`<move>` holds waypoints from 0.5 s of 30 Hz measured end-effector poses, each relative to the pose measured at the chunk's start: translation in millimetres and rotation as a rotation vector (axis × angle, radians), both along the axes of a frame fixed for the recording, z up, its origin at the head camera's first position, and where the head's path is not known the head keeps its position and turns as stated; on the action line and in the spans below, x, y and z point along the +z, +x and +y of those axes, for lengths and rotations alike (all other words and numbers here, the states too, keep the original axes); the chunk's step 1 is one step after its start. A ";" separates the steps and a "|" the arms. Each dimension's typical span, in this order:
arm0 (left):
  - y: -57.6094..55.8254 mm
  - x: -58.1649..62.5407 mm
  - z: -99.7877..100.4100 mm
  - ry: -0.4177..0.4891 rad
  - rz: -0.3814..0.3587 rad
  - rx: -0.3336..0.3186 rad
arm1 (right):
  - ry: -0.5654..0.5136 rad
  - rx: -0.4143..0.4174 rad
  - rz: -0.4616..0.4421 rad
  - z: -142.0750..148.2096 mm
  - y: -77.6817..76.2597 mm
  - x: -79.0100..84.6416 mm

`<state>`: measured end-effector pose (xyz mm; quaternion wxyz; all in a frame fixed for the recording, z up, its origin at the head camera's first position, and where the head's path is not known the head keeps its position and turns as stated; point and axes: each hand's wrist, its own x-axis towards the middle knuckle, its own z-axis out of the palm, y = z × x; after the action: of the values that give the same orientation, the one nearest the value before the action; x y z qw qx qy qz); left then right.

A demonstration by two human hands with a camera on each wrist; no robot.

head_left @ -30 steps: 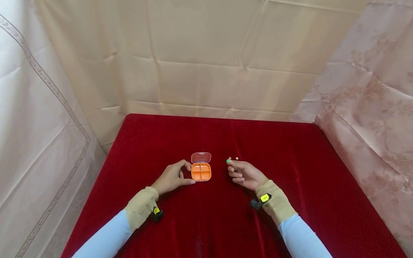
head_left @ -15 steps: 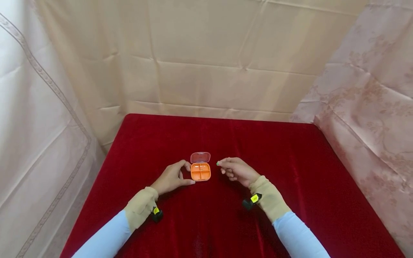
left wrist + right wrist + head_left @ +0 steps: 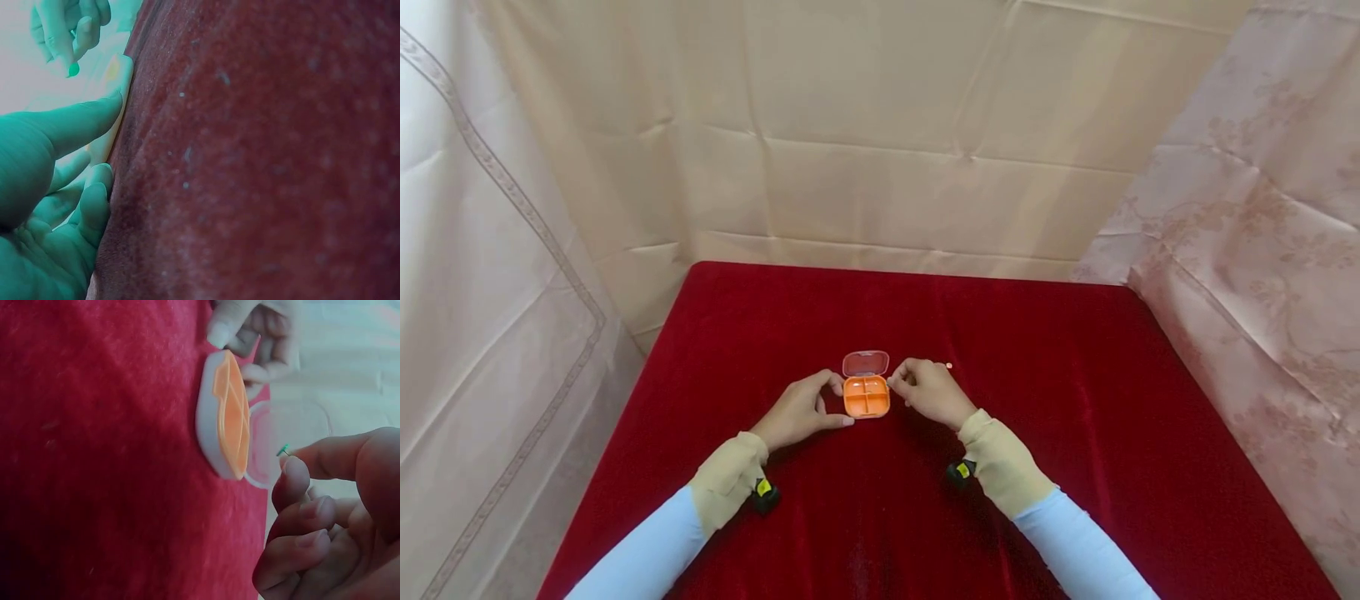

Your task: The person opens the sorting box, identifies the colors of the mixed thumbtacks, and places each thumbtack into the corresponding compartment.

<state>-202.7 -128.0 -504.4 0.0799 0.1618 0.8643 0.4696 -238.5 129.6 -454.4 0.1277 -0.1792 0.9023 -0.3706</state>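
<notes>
Right hand [image 3: 928, 392]: Carried leftward over the past second, it arrived just beside the box's right side, thumb and forefinger nearly closed in a pinch on a tack.
Green tack [image 3: 283, 450]: Held at the fingertips, outside the box, its metal point showing in the right wrist view; the shift brought it within easy reach of the compartments.
Orange box [image 3: 209, 425]: Sat on the red counter [image 3: 1045, 350], its clear lid [image 3: 866, 363] tipped back.
Left hand [image 3: 801, 412]: Unmoved, thumb and forefinger curved round the box's left side, partly open.
Small pale item [image 3: 949, 365]: Came back into view beyond the right hand.
</notes>
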 end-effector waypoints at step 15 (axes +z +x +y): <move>0.5 0.4 1.1 -0.002 -0.001 -0.001 | 0.198 0.021 0.167 -45.4 0.9 -5.3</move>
<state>-202.1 -126.9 -504.0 0.0809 0.1620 0.8645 0.4689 -237.6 84.2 -459.7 0.0731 -0.2052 0.9401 -0.2623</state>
